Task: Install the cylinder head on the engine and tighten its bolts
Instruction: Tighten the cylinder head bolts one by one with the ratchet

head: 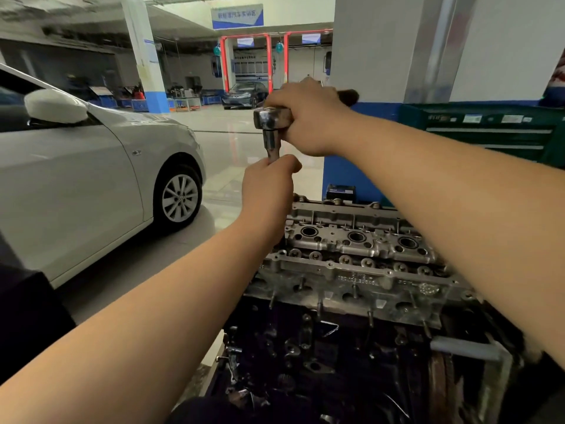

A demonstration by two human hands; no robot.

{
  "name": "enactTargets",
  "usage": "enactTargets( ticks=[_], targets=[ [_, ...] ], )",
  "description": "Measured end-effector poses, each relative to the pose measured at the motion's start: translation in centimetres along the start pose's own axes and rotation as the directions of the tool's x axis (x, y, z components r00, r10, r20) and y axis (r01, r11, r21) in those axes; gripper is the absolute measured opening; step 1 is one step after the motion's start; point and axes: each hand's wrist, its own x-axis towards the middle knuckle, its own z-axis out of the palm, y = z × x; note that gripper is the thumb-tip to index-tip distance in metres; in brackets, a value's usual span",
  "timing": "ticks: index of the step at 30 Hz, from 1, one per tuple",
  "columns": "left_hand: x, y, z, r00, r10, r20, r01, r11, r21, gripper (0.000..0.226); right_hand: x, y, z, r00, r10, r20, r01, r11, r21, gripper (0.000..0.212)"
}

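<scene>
Grey cast aluminium, dull and pitted with oil stains, makes up the head (354,255), which already sits on top of the dark block (305,347) with its long axis running left to right across the view, rising slightly toward the far right. Three round wells line its middle, and short studs stick down from its near face.

Above its left end stands a polished steel ratchet (270,117) with a socket extension (271,146) hanging straight down from its drive. That vertical shaft points at the left end of the head, where it disappears behind the left hand; whether its tip is seated on a bolt I cannot tell.

The left hand (269,185) is curled round the lower shaft, steadying it, and is the hand nearer the head. The right hand (308,117) is closed over the ratchet close to its drive, fingers wrapped round the metal; the dark handle end shows beyond it to the right. The handle lies roughly level, so any swing would, I judge, sweep horizontally above the head.

Further out: a white car (91,166) on a glossy floor at left, a blue-and-white pillar (367,71) behind, a green tool cabinet (489,130) at right.
</scene>
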Motion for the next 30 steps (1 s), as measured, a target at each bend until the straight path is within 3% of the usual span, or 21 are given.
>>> enactTargets(
  ticks=[2,3,5,7,10,13,16,18,19,22,23,25,27,30],
  targets=[
    [0.1,0.0,0.2,0.999,0.021,0.03,-0.022,0.999,0.025,0.011,-0.3,0.0,0.2,1.0,-0.021,-0.001,0.021,0.98,0.2,0.022],
    [0.3,0.0,0.3,0.999,0.011,0.037,-0.012,1.0,0.028,0.011,-0.4,0.0,0.1,1.0,0.002,0.0,-0.003,0.986,0.166,0.02],
    [0.9,0.0,0.3,0.999,-0.037,0.039,0.037,0.999,-0.005,0.016,-0.5,-0.1,-0.7,0.995,0.101,0.014,-0.097,0.98,-0.174,0.008],
    [1.4,-0.1,0.4,0.999,-0.036,0.022,0.036,0.999,0.012,0.021,-1.3,-0.8,-1.8,0.987,0.158,-0.03,-0.15,0.834,-0.53,0.012],
    [1.8,-0.4,0.5,0.999,-0.007,-0.032,0.01,0.995,0.096,0.019,-2.6,-1.8,-2.3,0.994,0.061,-0.096,-0.109,0.747,-0.656,0.02],
    [1.6,-0.2,-0.1,0.997,-0.072,0.028,0.072,0.997,0.014,0.017,-1.5,-1.1,-1.2,0.986,0.023,-0.166,-0.11,0.835,-0.539,0.015],
    [1.3,-0.4,-0.7,0.974,-0.04,0.222,0.053,0.997,-0.049,0.05,-0.4,0.1,-0.5,1.0,0.0,-0.03,-0.003,0.994,-0.111,0.02],
    [0.9,-0.4,-0.8,0.967,-0.023,0.254,0.03,0.999,-0.023,0.049,-0.6,-0.3,0.2,0.999,-0.046,-0.006,0.046,0.977,0.206,0.017],
    [0.9,-0.3,-0.8,0.974,-0.022,0.227,0.028,0.999,-0.022,0.042,-0.4,-0.6,0.4,0.999,-0.043,-0.016,0.046,0.974,0.223,0.012],
    [1.2,-0.4,-1.1,0.993,-0.014,0.118,0.017,0.999,-0.03,0.026,0.1,-1.0,-0.2,0.997,0.077,-0.032,-0.082,0.971,-0.224,0.006],
    [1.3,-0.3,-1.1,0.993,-0.015,0.113,0.019,0.999,-0.036,0.024,-0.2,-1.1,-0.7,0.99,0.133,-0.048,-0.141,0.904,-0.403,0.011],
    [1.2,-0.1,-0.8,0.99,-0.025,0.139,0.029,0.999,-0.026,0.026,-1.2,-1.2,-1.6,0.975,0.195,-0.103,-0.217,0.769,-0.601,0.021],
    [1.3,0.2,-0.3,0.991,-0.042,0.129,0.043,0.999,-0.01,0.026,-2.3,-1.2,-1.6,0.974,0.173,-0.144,-0.225,0.743,-0.63,0.021],
    [1.2,0.5,-0.5,0.982,-0.082,0.173,0.084,0.996,-0.007,0.028,-1.9,-0.2,-1.1,0.983,0.108,-0.147,-0.166,0.865,-0.473,0.015]
  ],
)
